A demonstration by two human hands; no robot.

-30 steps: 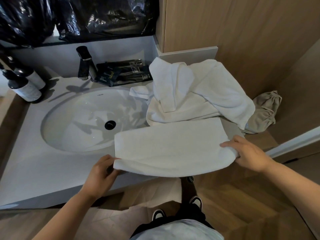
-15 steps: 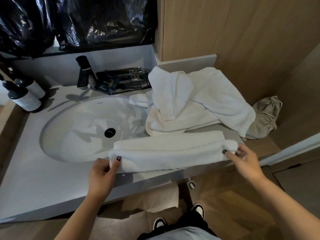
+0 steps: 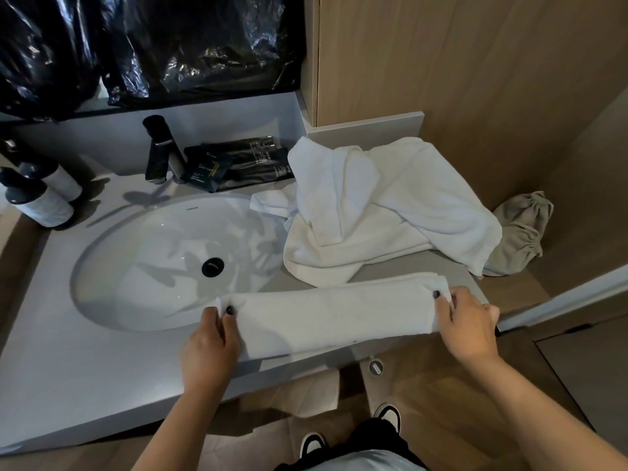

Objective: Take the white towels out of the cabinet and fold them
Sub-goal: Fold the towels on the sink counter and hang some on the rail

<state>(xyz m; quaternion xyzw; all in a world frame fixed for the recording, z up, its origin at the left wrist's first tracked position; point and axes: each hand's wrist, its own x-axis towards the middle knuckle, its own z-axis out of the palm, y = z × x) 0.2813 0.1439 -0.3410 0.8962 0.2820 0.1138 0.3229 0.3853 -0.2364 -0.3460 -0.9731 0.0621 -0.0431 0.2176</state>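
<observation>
Since the earlier frames, the wide folded panel has been doubled over into a narrow strip, and both hands have been brought from its near edge to its short ends.

The folded towel (image 3: pixel 334 314) is laid on the worktop (image 3: pixel 102 375) along the front edge, its left part reaching over the rim of the sink (image 3: pixel 142 266). Its long axis is set left to right, rising slightly toward the right, so that one short end is presented to each hand. The left end is pinched by the left hand (image 3: pixel 212 348), thumb on top and fingers curled at the edge; the right end is pinched in the same way by the right hand (image 3: pixel 467 326). Neither hand is nearer than the other, as each is in contact with its own end.

The next fold is judged to be made across the long axis, one end being carried over to the other; the ends would have to be kept square for the edges to meet.

Behind the strip, a heap of unfolded white towels (image 3: pixel 384 212) is left near the wooden wall, touching the strip's far edge. A beige cloth bag (image 3: pixel 520 232) is seen just beside the heap on the right.
</observation>
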